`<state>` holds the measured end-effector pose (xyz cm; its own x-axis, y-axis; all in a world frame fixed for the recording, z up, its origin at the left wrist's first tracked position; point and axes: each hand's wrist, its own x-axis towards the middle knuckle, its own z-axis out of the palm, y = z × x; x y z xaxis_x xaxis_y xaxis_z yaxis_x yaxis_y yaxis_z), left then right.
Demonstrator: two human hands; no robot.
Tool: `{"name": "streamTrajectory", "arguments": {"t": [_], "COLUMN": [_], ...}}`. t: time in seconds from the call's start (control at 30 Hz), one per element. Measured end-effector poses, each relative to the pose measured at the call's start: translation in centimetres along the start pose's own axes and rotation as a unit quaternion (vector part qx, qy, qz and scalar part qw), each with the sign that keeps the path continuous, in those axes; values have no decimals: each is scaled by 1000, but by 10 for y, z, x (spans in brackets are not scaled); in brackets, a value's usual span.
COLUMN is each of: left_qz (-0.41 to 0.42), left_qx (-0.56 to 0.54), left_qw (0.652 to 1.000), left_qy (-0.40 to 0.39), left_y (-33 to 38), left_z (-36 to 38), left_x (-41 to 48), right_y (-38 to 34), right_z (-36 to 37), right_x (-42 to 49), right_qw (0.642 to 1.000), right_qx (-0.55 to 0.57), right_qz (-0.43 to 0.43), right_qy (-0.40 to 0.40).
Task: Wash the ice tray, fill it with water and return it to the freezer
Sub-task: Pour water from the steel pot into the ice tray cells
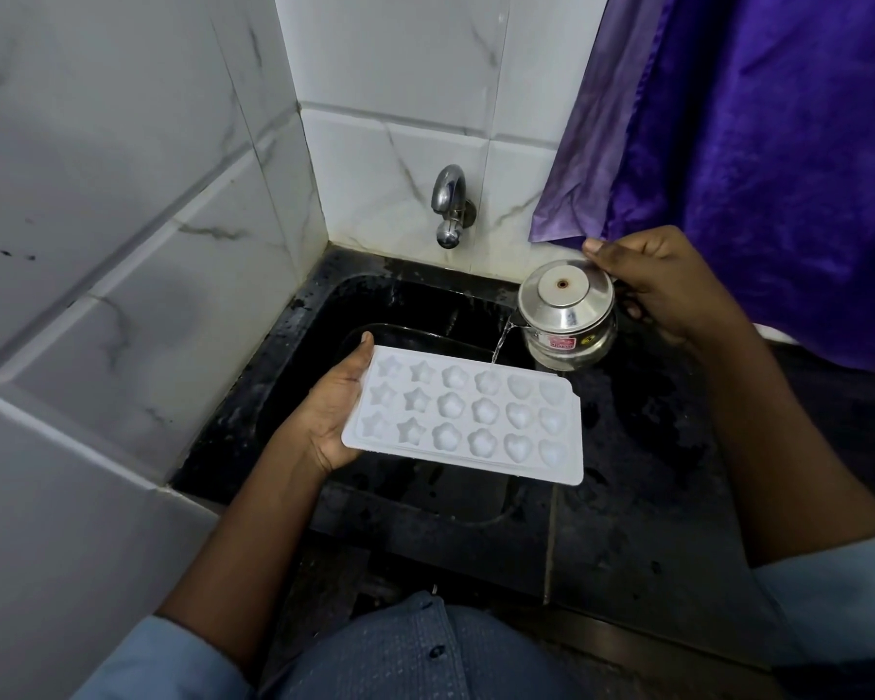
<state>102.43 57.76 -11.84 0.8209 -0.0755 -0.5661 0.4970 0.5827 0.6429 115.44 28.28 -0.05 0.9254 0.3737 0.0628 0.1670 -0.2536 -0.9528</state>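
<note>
1. The left grip (332, 411) holds the white ice tray (466, 416) by its left short end. The thumb (366, 341) lies along the tray's far left corner, the palm is against the end, and the fingers are hidden underneath.
2. The ice tray is in the air above the black sink (354, 300), roughly level, with its long side running left to right. It has three rows of six moulds: stars in the two left columns, flowers in the middle two and hearts in the two on the right.
3. The right grip (663, 285) is curled round the handle side of a small lidded steel jug (567, 315). Its thumb tip (597, 247) presses on the far edge of the lid. The handle itself is mostly hidden by the fingers.
4. The steel jug is tipped to the left, just beyond the tray's far right corner and above the right rim of the sink. It has a red label (561, 342) on its side.
5. A thin stream of water (501, 341) runs from the jug's spout down to the tray's far edge, near the fourth column. How much water is in the moulds cannot be told.
6. A chrome tap (449, 204) projects from the white marbled wall tiles (122, 194) behind the sink.
7. The black worktop (642, 447) to the right of the sink is wet in patches.
8. A purple curtain (753, 144) hangs at the right, with its lower corner just behind the right grip.
9. Both forearms are bare, with light blue sleeves (163, 659) pushed up.
</note>
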Motion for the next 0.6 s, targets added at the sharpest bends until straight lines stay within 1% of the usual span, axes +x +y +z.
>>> {"name": "streamTrajectory", "arguments": {"t": [0.43, 0.6], "left_qz": [-8, -10], "left_qx": [-10, -9], "left_qw": [1000, 1000], "left_qy": [2, -1], "left_y": [-1, -1], "left_z": [2, 4], "left_x": [2, 2], "right_y": [4, 4], "right_z": [-4, -3], "right_x": [3, 3], "right_qw": [1000, 1000], "right_qx": [4, -2], "right_qz": [-5, -11], "right_qy": [14, 5]}}
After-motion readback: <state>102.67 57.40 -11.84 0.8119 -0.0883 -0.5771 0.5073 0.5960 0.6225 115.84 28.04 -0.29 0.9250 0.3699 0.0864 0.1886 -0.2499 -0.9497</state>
